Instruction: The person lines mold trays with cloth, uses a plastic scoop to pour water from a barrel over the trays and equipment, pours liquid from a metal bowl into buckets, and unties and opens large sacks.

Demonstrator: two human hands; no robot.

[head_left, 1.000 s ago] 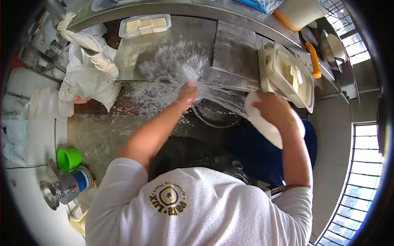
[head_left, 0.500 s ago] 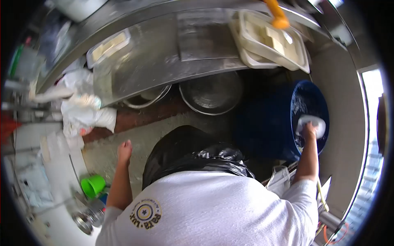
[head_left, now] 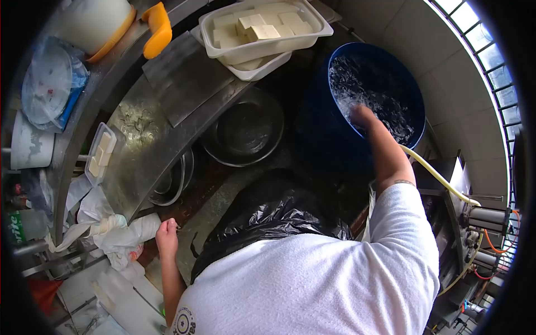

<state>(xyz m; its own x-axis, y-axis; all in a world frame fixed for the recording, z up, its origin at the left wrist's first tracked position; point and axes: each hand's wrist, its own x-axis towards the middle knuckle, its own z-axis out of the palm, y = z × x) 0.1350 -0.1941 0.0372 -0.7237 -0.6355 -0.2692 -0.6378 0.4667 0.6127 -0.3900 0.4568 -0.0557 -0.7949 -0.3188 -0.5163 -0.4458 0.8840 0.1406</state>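
From my screen I count: two bare hands (head_left: 166, 239), one blue barrel (head_left: 341, 134), at least two metal basins (head_left: 248, 142), two stacked white tubs (head_left: 251, 51), one clear box (head_left: 96, 178), one orange handle (head_left: 159, 30). Box: at least three white blocks (head_left: 104, 142). Upper tub: more blocks, overlapping, exact number I can't tell.

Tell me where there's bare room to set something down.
Wet steel counter lies bare between the clear container of white blocks and the flat metal sheet; the sheet looks bare too. It's crowded at the stacked white tubs. The right hand is at the blue barrel's mouth.
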